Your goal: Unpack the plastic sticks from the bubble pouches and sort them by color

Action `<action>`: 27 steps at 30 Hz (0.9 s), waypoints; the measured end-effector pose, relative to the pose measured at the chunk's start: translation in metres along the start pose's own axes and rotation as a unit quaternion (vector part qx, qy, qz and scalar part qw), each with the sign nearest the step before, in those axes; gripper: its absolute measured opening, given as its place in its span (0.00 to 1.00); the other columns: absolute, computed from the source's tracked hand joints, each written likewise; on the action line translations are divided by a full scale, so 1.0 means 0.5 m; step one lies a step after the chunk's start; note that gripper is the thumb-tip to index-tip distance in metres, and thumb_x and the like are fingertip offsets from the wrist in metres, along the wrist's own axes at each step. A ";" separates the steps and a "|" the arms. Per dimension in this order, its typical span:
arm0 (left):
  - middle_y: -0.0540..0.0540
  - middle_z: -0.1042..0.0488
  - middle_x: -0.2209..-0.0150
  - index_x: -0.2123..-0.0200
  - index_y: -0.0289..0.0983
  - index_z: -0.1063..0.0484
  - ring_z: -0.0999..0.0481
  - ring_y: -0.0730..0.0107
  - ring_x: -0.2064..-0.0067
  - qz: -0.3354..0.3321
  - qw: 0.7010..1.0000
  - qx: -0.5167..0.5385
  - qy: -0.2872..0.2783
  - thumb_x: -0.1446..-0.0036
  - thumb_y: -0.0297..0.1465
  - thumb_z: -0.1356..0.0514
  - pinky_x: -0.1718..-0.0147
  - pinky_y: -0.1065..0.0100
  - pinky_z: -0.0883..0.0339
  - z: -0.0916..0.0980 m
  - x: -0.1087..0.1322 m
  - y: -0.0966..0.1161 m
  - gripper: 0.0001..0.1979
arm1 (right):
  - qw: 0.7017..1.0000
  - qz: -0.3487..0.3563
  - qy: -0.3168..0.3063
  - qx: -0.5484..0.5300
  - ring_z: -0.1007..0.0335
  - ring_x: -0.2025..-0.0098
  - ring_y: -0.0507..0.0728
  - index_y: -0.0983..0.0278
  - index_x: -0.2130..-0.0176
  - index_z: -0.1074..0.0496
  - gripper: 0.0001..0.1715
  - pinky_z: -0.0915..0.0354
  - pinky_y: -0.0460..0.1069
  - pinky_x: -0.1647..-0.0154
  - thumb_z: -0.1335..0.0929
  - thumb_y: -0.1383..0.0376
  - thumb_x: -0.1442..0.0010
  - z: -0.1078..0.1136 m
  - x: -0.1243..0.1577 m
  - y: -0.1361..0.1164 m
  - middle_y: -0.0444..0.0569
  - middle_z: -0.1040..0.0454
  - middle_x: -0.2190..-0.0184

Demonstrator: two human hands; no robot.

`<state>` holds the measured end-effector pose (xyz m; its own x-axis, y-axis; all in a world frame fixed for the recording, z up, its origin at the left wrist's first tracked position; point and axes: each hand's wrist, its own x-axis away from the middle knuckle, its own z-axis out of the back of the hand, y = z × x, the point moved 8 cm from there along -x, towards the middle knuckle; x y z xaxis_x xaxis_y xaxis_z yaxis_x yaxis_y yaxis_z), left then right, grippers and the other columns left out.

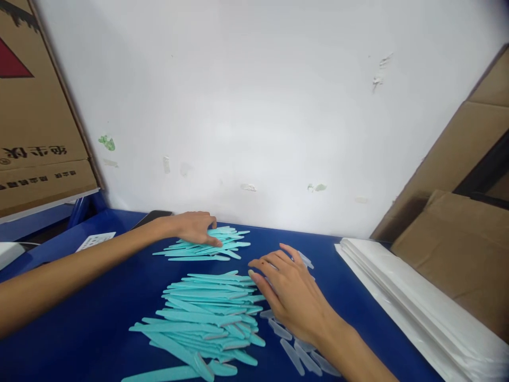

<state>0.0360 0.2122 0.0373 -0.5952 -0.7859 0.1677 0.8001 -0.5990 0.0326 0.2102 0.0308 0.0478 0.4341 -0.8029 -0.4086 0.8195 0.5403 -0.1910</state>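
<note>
Two piles of slim teal knife-shaped pieces lie on the blue table. At the back, my left hand [194, 229] rests on the smaller teal pile [228, 243], thumb and fingers spread apart, with some fingertips hidden. Closer to me lies the larger teal pile [207, 313], its pieces mostly pointing sideways and overlapping. My right hand [288, 289] is right of the larger pile, fingers apart and holding nothing that I can see. Beneath and around it are several translucent small flat pieces [294, 356], partly covered by the hand and wrist.
A stack of white sheets or bags [397, 302] lies along the right, beside brown cardboard [457, 254]. At left are a large printed carton [40, 116], a white printed card [95, 240] and a dark flat object [153, 216]. A white wall [254, 116] rises behind the blue table [99, 302].
</note>
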 end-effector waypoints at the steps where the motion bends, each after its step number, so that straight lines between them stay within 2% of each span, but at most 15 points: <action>1: 0.34 0.21 0.51 0.47 0.36 0.25 0.21 0.48 0.55 0.001 1.000 -0.004 -0.002 0.50 0.63 0.41 0.63 0.60 0.31 0.000 0.000 0.003 0.41 | 1.000 -0.002 -0.001 0.000 0.27 0.48 0.58 0.58 0.47 0.26 0.16 0.51 0.66 0.29 0.40 0.63 0.24 0.000 0.000 0.000 0.46 0.20 0.54; 4: 0.33 0.21 0.51 0.49 0.34 0.25 0.21 0.46 0.56 -0.001 1.000 -0.023 -0.005 0.51 0.59 0.38 0.63 0.59 0.31 -0.001 -0.002 0.016 0.38 | 1.000 -0.003 -0.004 -0.001 0.27 0.49 0.58 0.58 0.48 0.25 0.17 0.50 0.66 0.30 0.41 0.63 0.24 0.000 -0.002 -0.002 0.46 0.20 0.54; 10: 0.34 0.21 0.53 0.53 0.36 0.24 0.21 0.45 0.55 -0.017 0.997 -0.071 -0.004 0.48 0.45 0.37 0.60 0.57 0.30 -0.008 -0.006 0.049 0.23 | 1.000 0.001 -0.017 0.000 0.26 0.51 0.59 0.58 0.50 0.25 0.18 0.49 0.67 0.31 0.42 0.63 0.24 -0.005 -0.004 -0.004 0.47 0.20 0.56; 16: 0.27 0.24 0.50 0.49 0.30 0.28 0.23 0.39 0.51 -0.040 0.992 -0.121 0.022 0.42 0.37 0.42 0.53 0.49 0.31 -0.026 0.013 0.070 0.22 | 1.000 0.003 -0.024 0.008 0.26 0.52 0.58 0.57 0.50 0.25 0.18 0.49 0.66 0.31 0.42 0.63 0.24 -0.011 -0.001 -0.005 0.46 0.21 0.57; 19: 0.28 0.26 0.47 0.46 0.31 0.30 0.24 0.42 0.48 -0.056 0.989 -0.131 0.031 0.38 0.34 0.45 0.50 0.49 0.32 -0.034 0.024 0.070 0.19 | 1.000 0.006 -0.024 0.006 0.26 0.52 0.58 0.57 0.50 0.25 0.18 0.50 0.66 0.31 0.42 0.63 0.24 -0.015 0.000 -0.003 0.45 0.21 0.57; 23: 0.32 0.27 0.47 0.48 0.34 0.31 0.23 0.50 0.51 -0.077 0.986 -0.140 0.047 0.35 0.26 0.49 0.52 0.55 0.32 -0.037 0.035 0.056 0.15 | 1.000 0.007 -0.026 0.001 0.26 0.53 0.58 0.57 0.50 0.25 0.18 0.50 0.66 0.32 0.43 0.62 0.23 -0.019 -0.001 -0.002 0.46 0.20 0.57; 27: 0.33 0.28 0.44 0.45 0.36 0.34 0.25 0.52 0.46 -0.101 0.981 -0.143 0.079 0.39 0.19 0.50 0.50 0.57 0.32 -0.035 0.047 0.042 0.20 | 0.999 0.005 -0.033 0.005 0.26 0.53 0.58 0.56 0.51 0.25 0.18 0.49 0.66 0.33 0.43 0.62 0.23 -0.021 -0.002 -0.002 0.45 0.21 0.58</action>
<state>0.0376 0.1784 0.0247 -0.7613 -0.6477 0.0301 0.6248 -0.7452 -0.2331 0.2049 0.0337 0.0391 0.4666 -0.8121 -0.3505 0.8181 0.5469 -0.1779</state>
